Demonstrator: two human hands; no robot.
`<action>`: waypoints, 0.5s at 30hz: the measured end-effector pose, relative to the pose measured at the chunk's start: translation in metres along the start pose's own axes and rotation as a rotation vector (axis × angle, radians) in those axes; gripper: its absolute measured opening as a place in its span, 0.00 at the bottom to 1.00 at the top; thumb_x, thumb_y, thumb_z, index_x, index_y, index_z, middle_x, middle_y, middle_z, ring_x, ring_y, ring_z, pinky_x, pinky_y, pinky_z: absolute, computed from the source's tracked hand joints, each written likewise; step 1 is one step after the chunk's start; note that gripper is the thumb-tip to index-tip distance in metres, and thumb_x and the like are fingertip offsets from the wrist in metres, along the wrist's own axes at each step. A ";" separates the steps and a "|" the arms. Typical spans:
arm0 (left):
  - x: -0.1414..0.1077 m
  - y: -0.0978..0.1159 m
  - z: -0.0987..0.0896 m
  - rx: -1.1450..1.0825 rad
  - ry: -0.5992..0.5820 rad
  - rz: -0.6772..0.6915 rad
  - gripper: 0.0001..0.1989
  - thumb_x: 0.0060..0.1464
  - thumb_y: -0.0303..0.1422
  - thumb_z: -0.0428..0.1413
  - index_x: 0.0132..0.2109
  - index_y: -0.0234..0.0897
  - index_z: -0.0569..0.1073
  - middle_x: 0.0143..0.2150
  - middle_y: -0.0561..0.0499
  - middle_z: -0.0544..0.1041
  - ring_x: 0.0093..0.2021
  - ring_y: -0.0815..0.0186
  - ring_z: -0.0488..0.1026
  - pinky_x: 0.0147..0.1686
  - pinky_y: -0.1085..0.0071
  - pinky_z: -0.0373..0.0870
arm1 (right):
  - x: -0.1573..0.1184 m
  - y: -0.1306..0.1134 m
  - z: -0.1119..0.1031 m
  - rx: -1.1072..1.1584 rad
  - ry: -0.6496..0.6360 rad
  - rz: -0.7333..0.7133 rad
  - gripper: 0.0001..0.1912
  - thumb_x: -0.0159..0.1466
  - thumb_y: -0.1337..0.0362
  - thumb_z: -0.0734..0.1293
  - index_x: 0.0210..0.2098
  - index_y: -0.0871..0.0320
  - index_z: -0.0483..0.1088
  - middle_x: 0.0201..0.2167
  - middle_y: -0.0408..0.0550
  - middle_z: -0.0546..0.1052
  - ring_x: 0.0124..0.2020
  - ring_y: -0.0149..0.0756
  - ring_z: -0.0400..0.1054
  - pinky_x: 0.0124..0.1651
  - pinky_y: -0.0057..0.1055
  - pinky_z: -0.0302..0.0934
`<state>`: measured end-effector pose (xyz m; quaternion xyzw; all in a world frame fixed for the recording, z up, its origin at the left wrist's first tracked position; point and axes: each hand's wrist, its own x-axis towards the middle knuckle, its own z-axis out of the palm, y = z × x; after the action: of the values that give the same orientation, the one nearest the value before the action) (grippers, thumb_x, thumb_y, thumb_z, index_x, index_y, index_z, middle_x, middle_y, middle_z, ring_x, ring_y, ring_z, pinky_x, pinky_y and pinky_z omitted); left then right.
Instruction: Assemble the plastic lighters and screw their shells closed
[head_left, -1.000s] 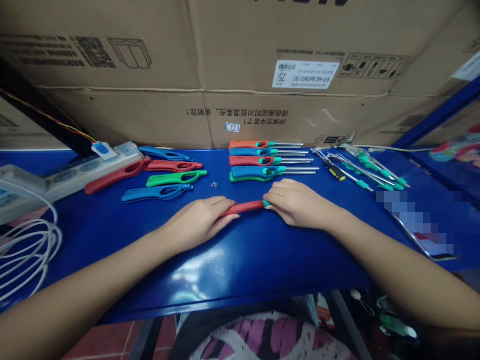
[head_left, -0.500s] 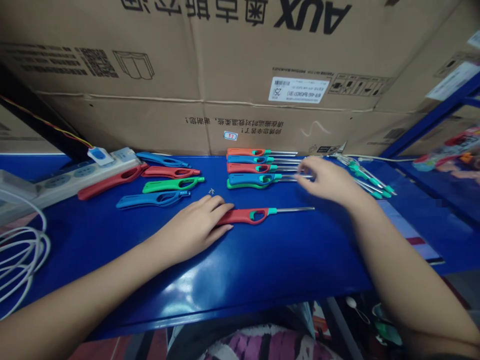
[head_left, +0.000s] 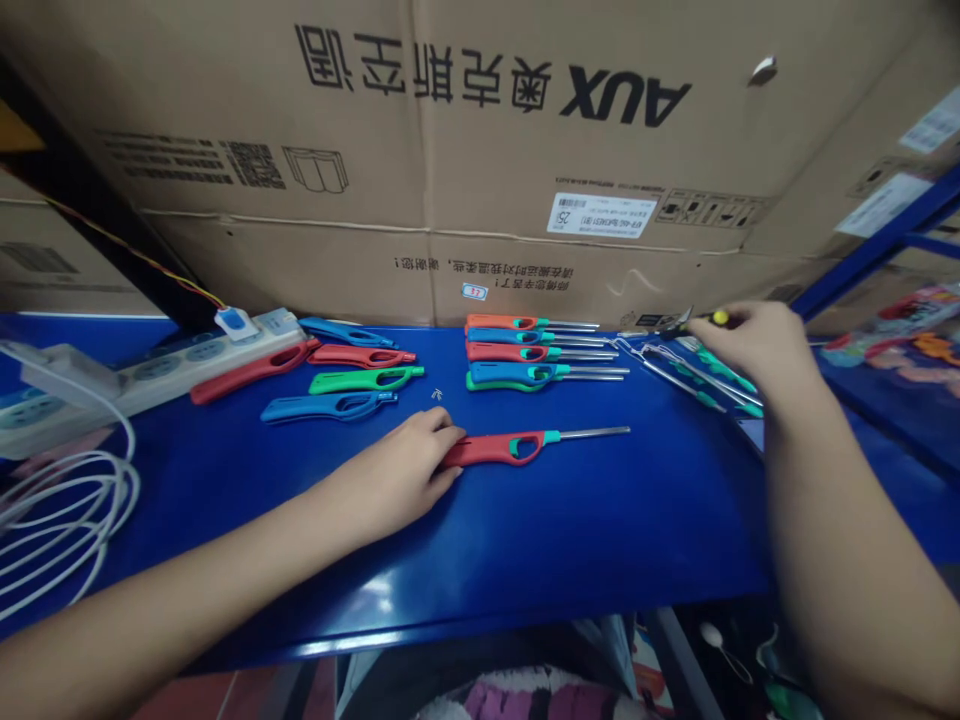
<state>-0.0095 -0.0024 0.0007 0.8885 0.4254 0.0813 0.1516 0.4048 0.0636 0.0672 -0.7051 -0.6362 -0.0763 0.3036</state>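
Note:
My left hand (head_left: 412,460) is closed round the rear end of a red gas lighter (head_left: 499,450), which lies on the blue tabletop with its metal tube pointing right. At the back right, my right hand (head_left: 757,345) pinches a black-and-yellow tool (head_left: 720,317), probably a screwdriver; its far end is hard to make out. Below that hand lie loose metal lighter tubes with green parts (head_left: 731,380). Between the hands and the box, several assembled lighters (head_left: 510,352) in orange, blue, red and green are lined up. Small screws (head_left: 436,395) lie above my left hand.
To the left are several lighter handle shells (head_left: 367,379) in blue, red and green. A white power strip (head_left: 202,355) and coiled white cable (head_left: 90,500) occupy the left side. A large cardboard box (head_left: 495,220) stands along the back edge.
My right hand has moved right, from beside the lined-up lighters' tubes to the black-and-yellow tool, and has taken hold of it. My left hand still holds the red lighter. The view has tilted up slightly.

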 end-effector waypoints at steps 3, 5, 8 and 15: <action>-0.003 0.003 0.005 -0.020 0.038 0.013 0.15 0.64 0.29 0.52 0.57 0.34 0.73 0.49 0.41 0.73 0.50 0.54 0.74 0.52 0.58 0.74 | -0.007 -0.037 -0.009 0.052 0.220 0.017 0.18 0.64 0.52 0.66 0.23 0.50 0.57 0.24 0.48 0.66 0.31 0.43 0.65 0.39 0.44 0.59; -0.004 0.004 0.010 -0.065 0.065 0.036 0.16 0.64 0.30 0.54 0.58 0.35 0.72 0.50 0.42 0.73 0.51 0.55 0.73 0.53 0.58 0.73 | -0.014 -0.066 -0.001 0.447 0.277 -0.075 0.13 0.64 0.52 0.68 0.29 0.51 0.63 0.32 0.51 0.70 0.39 0.46 0.68 0.41 0.43 0.65; -0.003 0.004 0.017 -0.131 0.088 0.087 0.17 0.65 0.32 0.56 0.59 0.37 0.72 0.51 0.43 0.73 0.51 0.56 0.72 0.54 0.58 0.73 | -0.031 -0.112 0.024 0.685 0.103 -0.113 0.15 0.69 0.48 0.60 0.39 0.53 0.66 0.35 0.48 0.74 0.30 0.39 0.73 0.27 0.36 0.68; -0.005 0.005 0.025 -0.179 0.141 0.141 0.19 0.67 0.34 0.53 0.63 0.36 0.69 0.54 0.42 0.72 0.53 0.56 0.69 0.56 0.56 0.71 | -0.078 -0.183 0.087 1.072 -0.402 -0.225 0.13 0.69 0.50 0.65 0.46 0.52 0.67 0.42 0.48 0.77 0.39 0.38 0.77 0.35 0.35 0.76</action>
<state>-0.0027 -0.0142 -0.0213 0.8912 0.3626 0.1916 0.1941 0.1935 0.0438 0.0194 -0.3816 -0.7022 0.3600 0.4814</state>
